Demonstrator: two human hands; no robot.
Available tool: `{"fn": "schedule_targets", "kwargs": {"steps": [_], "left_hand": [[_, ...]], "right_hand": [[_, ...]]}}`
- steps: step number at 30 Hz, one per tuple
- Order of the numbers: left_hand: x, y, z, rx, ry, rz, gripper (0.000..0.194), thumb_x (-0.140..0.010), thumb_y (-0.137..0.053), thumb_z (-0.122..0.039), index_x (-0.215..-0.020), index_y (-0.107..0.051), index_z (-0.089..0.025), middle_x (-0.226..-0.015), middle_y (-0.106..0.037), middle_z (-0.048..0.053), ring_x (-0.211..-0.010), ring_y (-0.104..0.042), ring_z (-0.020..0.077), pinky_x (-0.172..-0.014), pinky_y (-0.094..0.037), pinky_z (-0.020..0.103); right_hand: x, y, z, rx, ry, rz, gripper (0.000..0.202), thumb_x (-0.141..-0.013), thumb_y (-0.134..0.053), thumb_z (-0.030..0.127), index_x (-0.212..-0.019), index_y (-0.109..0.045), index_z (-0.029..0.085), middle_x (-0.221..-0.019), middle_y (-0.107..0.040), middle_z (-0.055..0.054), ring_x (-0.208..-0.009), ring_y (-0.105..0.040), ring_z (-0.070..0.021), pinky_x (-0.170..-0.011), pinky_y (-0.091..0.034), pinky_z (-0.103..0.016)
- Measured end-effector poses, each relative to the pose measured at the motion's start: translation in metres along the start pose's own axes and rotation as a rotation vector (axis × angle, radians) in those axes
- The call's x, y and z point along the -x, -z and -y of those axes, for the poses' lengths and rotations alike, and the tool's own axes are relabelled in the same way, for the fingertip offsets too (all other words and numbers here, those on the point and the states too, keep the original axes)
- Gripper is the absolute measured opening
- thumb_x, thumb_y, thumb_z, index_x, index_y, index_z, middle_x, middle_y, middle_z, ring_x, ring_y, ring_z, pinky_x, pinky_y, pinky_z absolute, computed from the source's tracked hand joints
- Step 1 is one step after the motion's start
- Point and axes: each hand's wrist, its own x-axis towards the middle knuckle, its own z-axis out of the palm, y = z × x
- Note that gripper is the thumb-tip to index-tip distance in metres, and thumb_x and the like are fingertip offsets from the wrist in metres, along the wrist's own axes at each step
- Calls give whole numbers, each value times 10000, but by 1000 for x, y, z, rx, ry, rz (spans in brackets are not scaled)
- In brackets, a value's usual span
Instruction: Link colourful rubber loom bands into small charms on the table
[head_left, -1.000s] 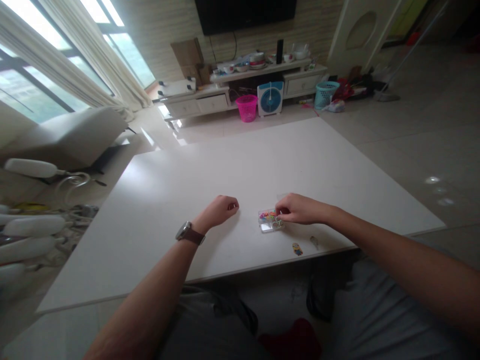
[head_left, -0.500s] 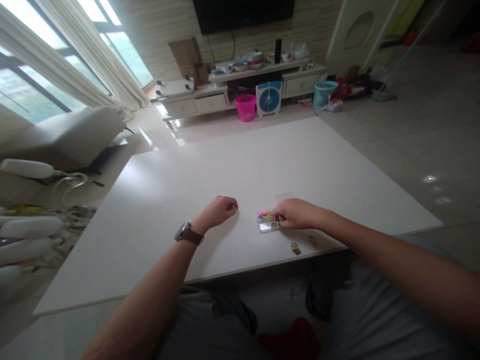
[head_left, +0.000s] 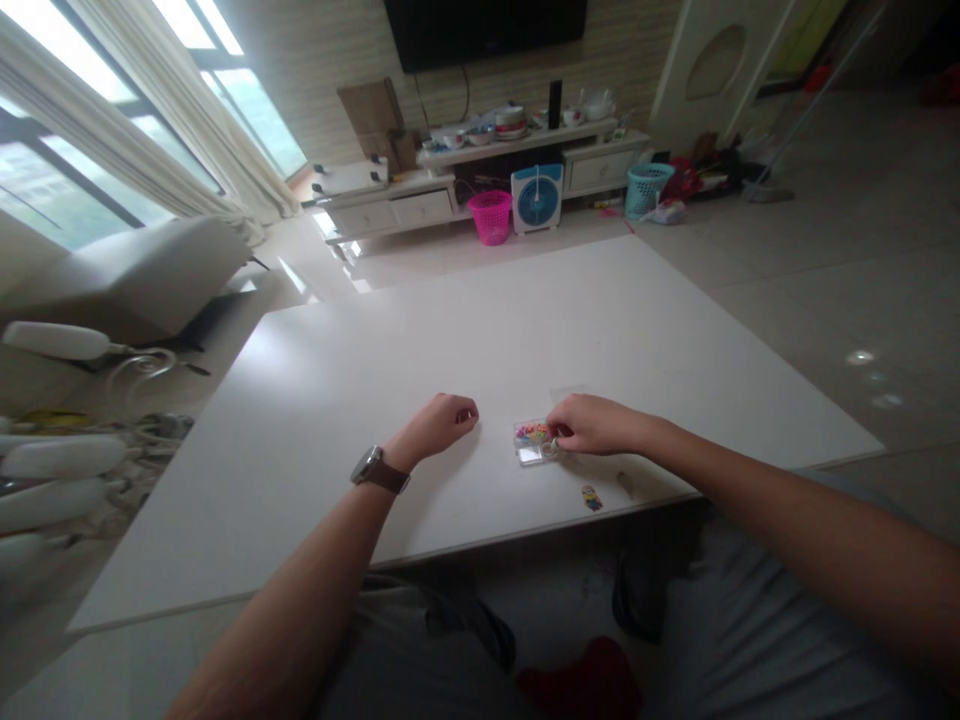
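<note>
The box (head_left: 530,456) sits on the counter (head_left: 420,345), toward the near edge and just left of the right hand (head_left: 592,425). It is small, shallow and clear-walled, split into compartments. A far one holds tiny bright pieces (head_left: 532,432), pink, orange and green among them; the near left one looks plain white, and beside it pale, ring-like shapes show partly under the hand. The right fingers are bent together over the box's right side; whether they grip a piece, I cannot tell. Behind that hand lies a faint clear sheet (head_left: 568,390). Nearer the edge are a yellow-and-blue figure (head_left: 592,498) and a small, blurred pale item (head_left: 625,484). The left hand (head_left: 450,418) rests well left of the box, fingers curled inward, their grasp hidden. A watch (head_left: 369,464) circles that wrist.
</note>
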Motion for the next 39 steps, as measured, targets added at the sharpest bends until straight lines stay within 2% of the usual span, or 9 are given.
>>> {"fn": "schedule_targets", "kwargs": {"steps": [6,10,12,14,17,21,29,39], "left_hand": [[1,0,-10,101,3,1,194,-836,-545,-195,-815,-732,-149,-674,-658,16,-606,-540,113,-606,-378,240],[3,-10,-36,378,27,11,225,-869,-605,-331,-900,-734,-149,-703,-675,28,-637,-570,122,-600,-415,236],[3,-19,-51,538,31,30,282,-850,-660,-404,-949,-724,-148,-702,-676,35,-632,-583,123,-581,-423,234],[2,-28,-61,699,51,12,309,-804,-722,-426,-910,-699,-137,-703,-671,37,-626,-590,119,-560,-423,227],[-1,-41,-66,900,92,-61,324,-756,-775,-410,-858,-655,-127,-721,-662,33,-633,-599,110,-575,-445,226],[-5,-49,-62,1072,112,-81,365,-701,-826,-401,-831,-636,-118,-693,-658,26,-629,-611,107,-605,-472,237],[-5,-39,-66,1129,187,-79,367,-669,-850,-400,-795,-668,-108,-693,-677,33,-639,-612,110,-634,-494,252],[-7,-28,-57,1077,191,-106,315,-689,-831,-373,-804,-695,-113,-692,-684,34,-634,-598,106,-636,-487,249]], "right_hand": [[0,5,-2,-160,12,-84,146,-721,-567,146,-743,-712,152,-657,-632,-15,-595,-491,-115,-568,-307,-241],[-2,5,4,-385,-5,-156,200,-769,-601,248,-852,-754,149,-635,-606,8,-582,-484,-110,-556,-321,-238],[-3,3,8,-483,-29,-203,205,-778,-618,294,-839,-750,149,-607,-577,20,-567,-470,-105,-540,-318,-235],[-5,0,10,-555,-49,-246,205,-776,-629,317,-811,-739,147,-599,-573,21,-567,-474,-104,-534,-325,-232],[-7,-5,11,-642,-80,-270,210,-770,-635,328,-806,-729,143,-611,-610,8,-574,-503,-112,-536,-343,-236],[-9,-8,12,-718,-114,-293,213,-753,-649,332,-798,-718,136,-613,-625,1,-568,-506,-114,-533,-351,-239],[-8,-6,15,-778,-105,-312,201,-752,-658,321,-807,-704,132,-621,-617,4,-582,-515,-114,-546,-379,-237],[-13,-13,14,-841,-103,-316,202,-759,-681,337,-781,-707,138,-647,-672,-22,-583,-567,-125,-538,-405,-232]]}}
